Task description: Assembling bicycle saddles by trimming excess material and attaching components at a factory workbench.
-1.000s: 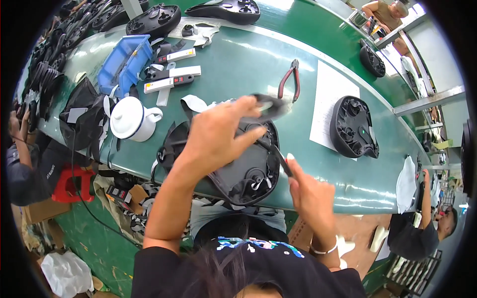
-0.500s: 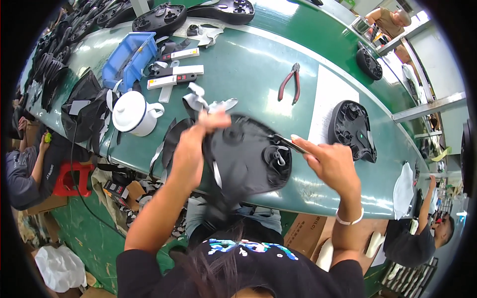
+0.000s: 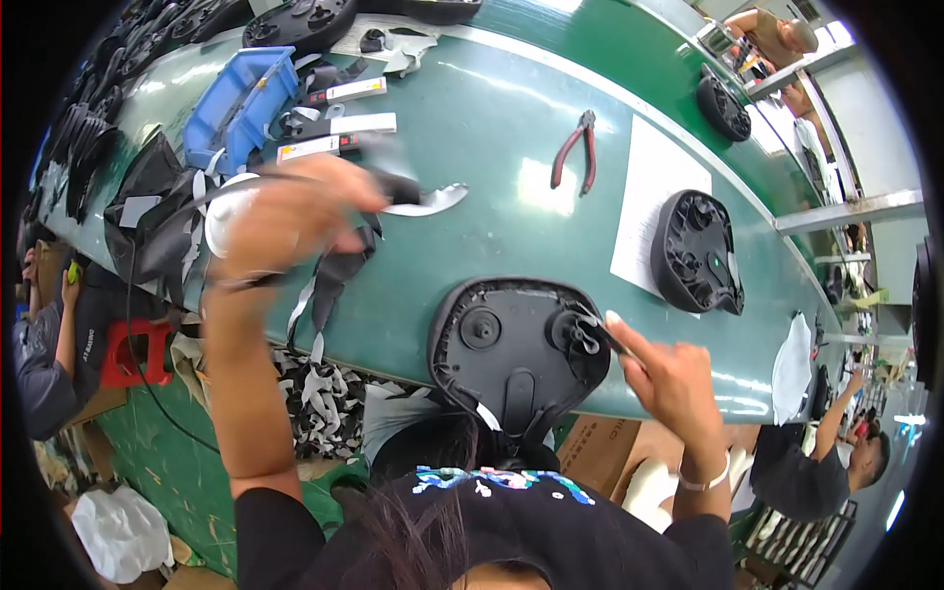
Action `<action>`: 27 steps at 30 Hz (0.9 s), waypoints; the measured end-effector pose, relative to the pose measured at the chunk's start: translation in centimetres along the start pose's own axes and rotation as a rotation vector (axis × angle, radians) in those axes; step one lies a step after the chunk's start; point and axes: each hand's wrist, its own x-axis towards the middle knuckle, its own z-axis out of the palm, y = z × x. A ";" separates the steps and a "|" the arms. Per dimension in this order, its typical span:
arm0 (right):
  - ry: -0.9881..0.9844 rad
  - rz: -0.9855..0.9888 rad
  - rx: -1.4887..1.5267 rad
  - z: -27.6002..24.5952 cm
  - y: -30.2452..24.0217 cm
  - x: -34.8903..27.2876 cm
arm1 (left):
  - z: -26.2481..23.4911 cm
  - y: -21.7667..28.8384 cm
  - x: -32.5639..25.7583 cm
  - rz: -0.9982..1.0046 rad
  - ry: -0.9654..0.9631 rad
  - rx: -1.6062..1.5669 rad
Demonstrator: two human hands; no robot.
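Observation:
A black molded plastic shell [image 3: 521,359] rests at the table's near edge, against my lap, its hollow side with round posts facing up. My right hand [image 3: 674,383] is closed on a slim metal tool [image 3: 621,346], whose kind I cannot make out. The tool's tip reaches the shell's right post, where a small pale loop [image 3: 587,339] shows. My left hand [image 3: 305,211], smeared by motion, is over the white enamel mug at the left. A blurred black strip [image 3: 231,187] trails leftward from its closed fingers. Black and white scraps [image 3: 428,204] lie just right of that hand.
Red-handled cutters [image 3: 575,152] lie farther back on the green table. Another black shell [image 3: 696,251] sits on white paper [image 3: 644,187] at the right. A blue bin [image 3: 241,103] and blade boxes [image 3: 359,123] stand at the left. Other people work at the sides.
My left hand has swung left, pulling black material off the shell, whose inside now shows. The shell has shifted right and nearer me. My right hand has moved slightly down, still holding the tool.

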 end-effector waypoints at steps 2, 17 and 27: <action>-0.018 0.038 0.075 0.2 1.4 0.1 | 6.9 1.3 2.9 -0.216 -0.323 0.702; 0.203 0.283 0.288 8.6 -0.4 -1.8 | 16.9 4.0 -0.9 -0.636 0.187 -0.385; 0.047 0.679 1.154 7.0 -7.2 -7.7 | 21.5 7.7 -5.6 -0.464 0.133 -0.184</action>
